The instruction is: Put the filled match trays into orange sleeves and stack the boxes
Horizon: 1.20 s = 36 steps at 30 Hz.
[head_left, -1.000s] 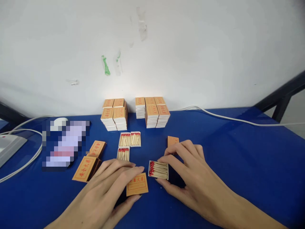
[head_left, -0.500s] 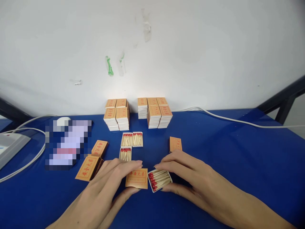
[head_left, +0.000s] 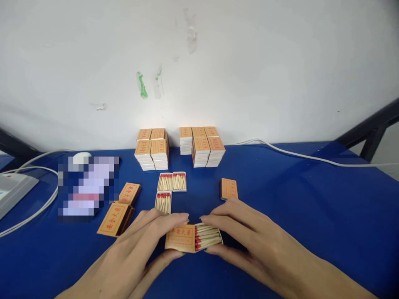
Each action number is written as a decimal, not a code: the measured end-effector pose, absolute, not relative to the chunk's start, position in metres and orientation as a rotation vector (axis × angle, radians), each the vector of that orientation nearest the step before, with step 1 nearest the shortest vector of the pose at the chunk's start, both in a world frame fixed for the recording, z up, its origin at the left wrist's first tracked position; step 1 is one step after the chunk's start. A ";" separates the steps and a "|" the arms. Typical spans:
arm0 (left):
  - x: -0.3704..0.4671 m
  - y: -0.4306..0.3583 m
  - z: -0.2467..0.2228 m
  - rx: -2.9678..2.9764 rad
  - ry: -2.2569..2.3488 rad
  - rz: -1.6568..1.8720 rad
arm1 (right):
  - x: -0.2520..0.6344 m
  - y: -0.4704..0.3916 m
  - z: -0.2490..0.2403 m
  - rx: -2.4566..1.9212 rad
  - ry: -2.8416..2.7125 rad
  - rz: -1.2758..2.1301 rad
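Observation:
My left hand (head_left: 146, 241) pinches an orange matchbox sleeve (head_left: 180, 238) with red print, thumb below and fingers above. In my right hand (head_left: 240, 232) is a white matchbox tray (head_left: 222, 237) full of red-tipped matches (head_left: 206, 236), the heads pointing left. The tray's left end meets the sleeve's right opening and seems to sit slightly inside it; most of the tray is still outside. Just beyond my left fingers lie three filled trays (head_left: 179, 182). A single orange matchbox or sleeve (head_left: 229, 188) rests behind my right hand.
Two blocks of stacked matchboxes (head_left: 151, 151) (head_left: 204, 147) stand near the wall. More orange sleeves (head_left: 114, 218) lie at the left, beside a pixelated object (head_left: 93, 182). White cables (head_left: 305, 157) cross the blue table (head_left: 280, 187) on both sides.
The sleeve and the filled tray have come together, closing the small gap between them. The tray has turned straighter in line with the sleeve.

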State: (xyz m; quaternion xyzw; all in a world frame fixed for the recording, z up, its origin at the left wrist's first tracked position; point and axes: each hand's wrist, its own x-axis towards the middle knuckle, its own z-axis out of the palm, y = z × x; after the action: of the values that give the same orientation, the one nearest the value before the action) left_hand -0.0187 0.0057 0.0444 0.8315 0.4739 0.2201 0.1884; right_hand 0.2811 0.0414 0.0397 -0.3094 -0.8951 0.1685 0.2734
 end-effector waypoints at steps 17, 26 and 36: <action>-0.018 0.006 0.042 2.304 1.324 0.687 | 0.278 0.038 0.041 -0.808 -2.352 0.379; -0.022 0.003 0.034 2.346 1.395 0.728 | 0.281 0.041 0.043 -0.744 -2.414 0.306; -0.021 0.005 0.042 2.292 1.427 0.785 | 0.281 0.038 0.039 -0.707 -2.415 0.136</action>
State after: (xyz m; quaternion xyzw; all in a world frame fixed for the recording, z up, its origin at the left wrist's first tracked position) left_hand -0.0214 0.0047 0.0424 0.8041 0.5007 0.2752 0.1640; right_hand 0.2810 0.0384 0.0390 -0.2671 -0.9124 0.0514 0.3057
